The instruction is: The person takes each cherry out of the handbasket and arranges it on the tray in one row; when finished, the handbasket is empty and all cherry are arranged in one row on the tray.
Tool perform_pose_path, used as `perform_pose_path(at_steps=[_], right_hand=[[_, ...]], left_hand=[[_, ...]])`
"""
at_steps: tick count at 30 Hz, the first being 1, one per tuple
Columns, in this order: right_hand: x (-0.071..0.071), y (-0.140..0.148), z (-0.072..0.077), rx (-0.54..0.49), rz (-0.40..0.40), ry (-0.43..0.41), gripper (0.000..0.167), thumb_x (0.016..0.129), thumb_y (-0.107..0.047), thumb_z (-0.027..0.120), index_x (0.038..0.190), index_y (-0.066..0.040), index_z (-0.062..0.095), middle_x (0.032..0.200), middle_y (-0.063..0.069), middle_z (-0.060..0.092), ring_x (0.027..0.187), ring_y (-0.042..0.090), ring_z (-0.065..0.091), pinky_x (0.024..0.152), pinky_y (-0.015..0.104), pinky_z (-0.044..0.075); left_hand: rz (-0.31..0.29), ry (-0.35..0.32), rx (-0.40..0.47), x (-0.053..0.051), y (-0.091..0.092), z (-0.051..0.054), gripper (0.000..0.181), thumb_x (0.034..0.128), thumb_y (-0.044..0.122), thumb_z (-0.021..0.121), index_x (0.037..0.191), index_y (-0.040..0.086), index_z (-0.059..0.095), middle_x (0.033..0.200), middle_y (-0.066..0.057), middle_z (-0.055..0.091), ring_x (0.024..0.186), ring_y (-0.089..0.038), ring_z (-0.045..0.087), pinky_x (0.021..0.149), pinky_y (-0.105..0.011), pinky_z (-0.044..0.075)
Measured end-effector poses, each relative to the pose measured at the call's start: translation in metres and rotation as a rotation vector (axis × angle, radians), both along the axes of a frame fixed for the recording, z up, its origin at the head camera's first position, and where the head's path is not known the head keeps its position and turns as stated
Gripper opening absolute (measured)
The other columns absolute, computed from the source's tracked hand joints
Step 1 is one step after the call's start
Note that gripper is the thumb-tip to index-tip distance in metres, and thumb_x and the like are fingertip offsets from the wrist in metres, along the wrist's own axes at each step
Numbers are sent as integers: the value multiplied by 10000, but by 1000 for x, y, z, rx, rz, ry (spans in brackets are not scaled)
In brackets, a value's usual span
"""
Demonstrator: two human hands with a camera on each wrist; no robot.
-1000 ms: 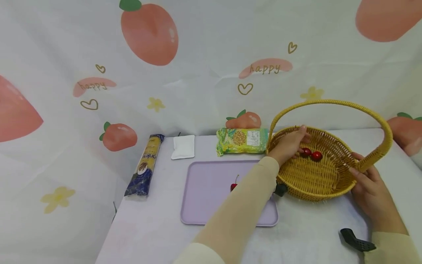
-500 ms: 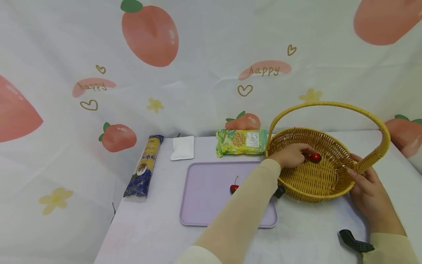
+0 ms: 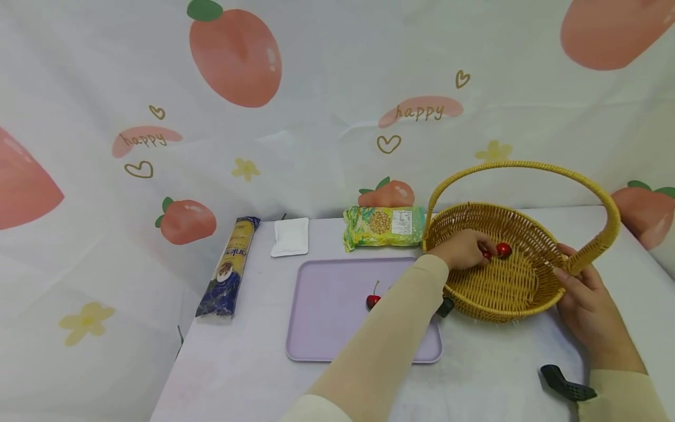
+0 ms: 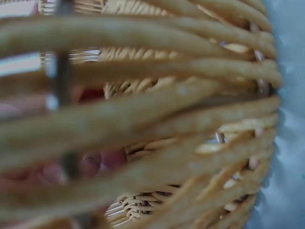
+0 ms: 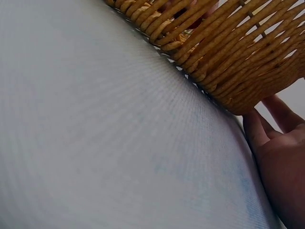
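Observation:
My left hand [image 3: 466, 249] reaches over the near-left rim into a yellow woven basket [image 3: 519, 287] with a tall arched handle. Its fingers pinch a red cherry [image 3: 486, 255] low inside the basket. A second cherry [image 3: 504, 251] lies just to the right of those fingertips. My right hand [image 3: 590, 305] holds the basket's right rim near the handle's base, thumb on the near side. On the lilac tray [image 3: 316, 310] rests another cherry [image 3: 372, 302] with its stem up; my left sleeve covers part of the tray. Basket weave blocks most of the left wrist view.
A green and yellow food packet [image 3: 385, 227] lies behind the tray, with a white sachet [image 3: 291, 237] to its left. Farther left is a long blue and yellow packet [image 3: 229, 266]. A printed cloth [image 3: 316, 164] hangs behind the table.
My left hand has lowered onto a cherry in the basket, fingers closing round it, then drawn slightly left. My right hand stays on the basket's rim.

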State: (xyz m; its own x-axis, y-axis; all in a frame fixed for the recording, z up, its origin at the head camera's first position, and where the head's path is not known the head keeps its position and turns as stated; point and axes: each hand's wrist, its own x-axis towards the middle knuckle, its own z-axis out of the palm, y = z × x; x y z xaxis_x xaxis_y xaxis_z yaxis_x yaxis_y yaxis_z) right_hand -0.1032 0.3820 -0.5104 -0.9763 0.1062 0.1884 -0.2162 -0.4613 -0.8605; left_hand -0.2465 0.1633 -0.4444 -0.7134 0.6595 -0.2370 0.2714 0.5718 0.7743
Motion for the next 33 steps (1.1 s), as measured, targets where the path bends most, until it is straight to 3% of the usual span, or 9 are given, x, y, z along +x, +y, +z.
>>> perform_pose_path(at_steps=[7,15,21,27,33], right_hand=[[-1,1,0,-33,3,38,538,1133,83,402,1642,-87,453,1561,18,488,1350,98,542,1024,207,487],[1,-2,-2,-15,0,61,526,1129,85,412,1624,-81,479,1517,17,530,1322,93,554,1026,196,473],[0,-7,0,108,-41,64,560,1129,75,409,1658,-110,400,1541,32,451,1345,97,489,1044,180,422],[2,-12,3,215,-43,45,643,1128,64,407,1708,-191,297,1641,29,337,1446,98,382,1101,175,303],[3,-12,5,256,-33,24,656,1139,23,405,1733,-213,257,1679,49,267,1492,147,303,1129,170,277]], left_hand=[[32,0,81,2,2,3,175,1088,121,701,1222,211,768,1147,116,702,1018,-24,623,817,-202,477],[80,46,138,5,0,5,194,1127,198,648,1307,252,697,1210,98,675,1064,-29,609,855,-230,479],[105,-5,216,5,-2,5,120,1140,182,615,1247,236,615,1156,74,653,983,-51,636,778,-266,515],[80,51,246,3,-2,2,129,1143,165,604,1214,231,689,1169,103,669,1009,-21,628,805,-220,503],[75,23,292,3,-4,2,142,1102,130,685,1213,215,710,1151,115,648,956,-44,642,746,-247,513]])
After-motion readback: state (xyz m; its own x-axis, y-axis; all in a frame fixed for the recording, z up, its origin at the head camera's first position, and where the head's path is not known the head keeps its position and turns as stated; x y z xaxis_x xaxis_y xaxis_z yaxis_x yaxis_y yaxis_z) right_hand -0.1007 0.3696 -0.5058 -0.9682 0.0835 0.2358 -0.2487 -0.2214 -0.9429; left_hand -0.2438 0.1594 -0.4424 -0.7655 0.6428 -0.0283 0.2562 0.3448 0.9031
